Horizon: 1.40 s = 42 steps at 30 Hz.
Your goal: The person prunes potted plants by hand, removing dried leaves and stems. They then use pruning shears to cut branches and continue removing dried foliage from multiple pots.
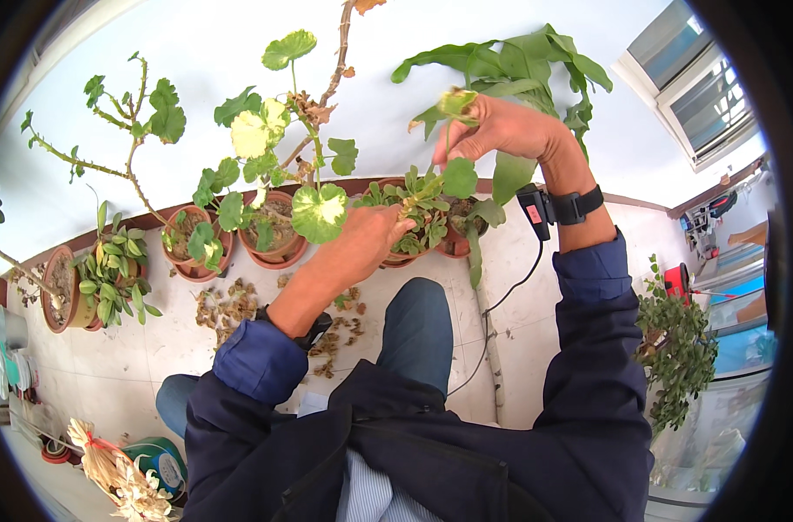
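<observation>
My left hand (370, 235) is closed around a thick green plant stem (425, 192), just above a potted succulent (409, 245) with small rounded leaves. A round green leaf (460, 177) grows from that stem. Higher up and to the right, my right hand (507, 127) has thumb and fingertips together at the thin stalk of a yellowing leaf (458, 104) with brown edges. Its fingertips are partly hidden behind the leaf and thumb. Left of my hands, a leggy geranium (319, 212) with variegated leaves rises from a terracotta pot (275, 251).
Dry fallen leaves (226, 310) lie on the tiled floor. Further potted plants (112, 274) line the wall at left. Broad fern-like fronds (520, 59) spread behind my right hand. A black cable (520, 287) hangs from my right wrist. A leafy shrub (673, 352) stands at right.
</observation>
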{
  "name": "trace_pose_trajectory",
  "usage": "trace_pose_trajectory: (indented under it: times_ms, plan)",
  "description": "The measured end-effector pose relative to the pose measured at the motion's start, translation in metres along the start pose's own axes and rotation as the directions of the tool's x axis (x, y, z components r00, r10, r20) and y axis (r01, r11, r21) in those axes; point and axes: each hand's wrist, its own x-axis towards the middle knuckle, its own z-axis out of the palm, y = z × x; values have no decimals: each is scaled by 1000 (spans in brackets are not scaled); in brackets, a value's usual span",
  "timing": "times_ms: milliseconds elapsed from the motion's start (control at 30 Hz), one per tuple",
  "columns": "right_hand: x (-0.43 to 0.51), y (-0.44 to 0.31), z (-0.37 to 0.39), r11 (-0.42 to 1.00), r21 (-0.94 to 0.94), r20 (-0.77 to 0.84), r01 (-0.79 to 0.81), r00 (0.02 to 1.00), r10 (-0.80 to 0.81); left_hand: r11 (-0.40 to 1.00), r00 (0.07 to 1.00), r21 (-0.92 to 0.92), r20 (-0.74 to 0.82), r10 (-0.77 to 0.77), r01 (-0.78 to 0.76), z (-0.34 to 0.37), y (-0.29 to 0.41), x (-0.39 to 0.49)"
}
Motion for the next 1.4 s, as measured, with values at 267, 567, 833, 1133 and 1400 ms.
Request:
trace_pose_trajectory:
  times_ms: [267,567,833,1133,1400]
  plan:
    - [5,-23,10,994,-89,-39,-70,997,66,1000,1000,6,18,-13,13,0,-1,-8]
    - [8,-18,11,984,18,27,-176,984,175,990,998,-124,32,-62,65,7,-9,-8]
    - [13,-10,16,909,345,162,-235,968,189,974,989,-191,100,-105,122,4,-7,-9]
    - [21,20,30,780,626,-12,10,1000,-3,984,995,-156,58,-77,85,5,-18,-6]
    - [12,98,76,775,628,-394,74,889,235,978,980,-195,-165,-113,80,24,-45,7]
